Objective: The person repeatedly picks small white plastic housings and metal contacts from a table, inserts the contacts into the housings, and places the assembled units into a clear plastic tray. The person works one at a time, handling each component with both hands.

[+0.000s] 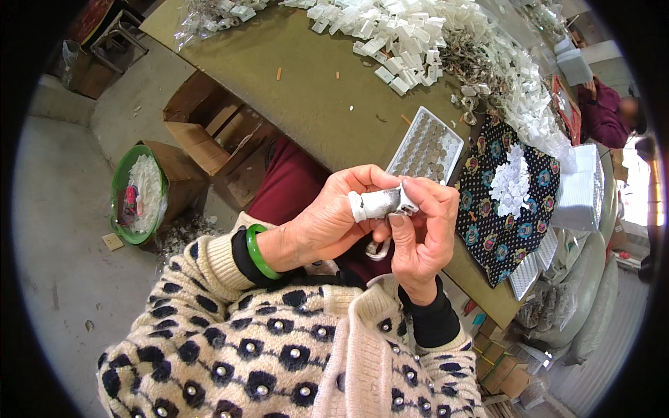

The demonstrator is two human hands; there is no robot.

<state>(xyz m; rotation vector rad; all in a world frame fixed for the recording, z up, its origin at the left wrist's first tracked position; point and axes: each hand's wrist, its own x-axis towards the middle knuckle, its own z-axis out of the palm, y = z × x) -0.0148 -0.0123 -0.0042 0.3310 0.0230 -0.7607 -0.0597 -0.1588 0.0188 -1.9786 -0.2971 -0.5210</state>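
In front of my chest, both hands are closed with their fingertips together. A worn white wrapping [373, 205] covers what seems to be the thumb of my left hand [327, 216]. Between the fingertips of my left and right hand [426, 226] is a small silvery-white piece [406, 202] with a dark opening; its exact kind is too small to make out. Just below hangs a whitish loop [378, 249], partly hidden by the fingers. Beyond my hands, a white tray [397, 161] of small round greyish pieces lies on the green table [313, 104].
Small white boxes [401, 42] are heaped at the far side. A dark patterned cloth [481, 188] on the right bears white bits [512, 184]. Stacked white trays [585, 188] stand beyond. At left are a green basin [118, 188] and an open carton [198, 143]. Another person [603, 115] is far right.
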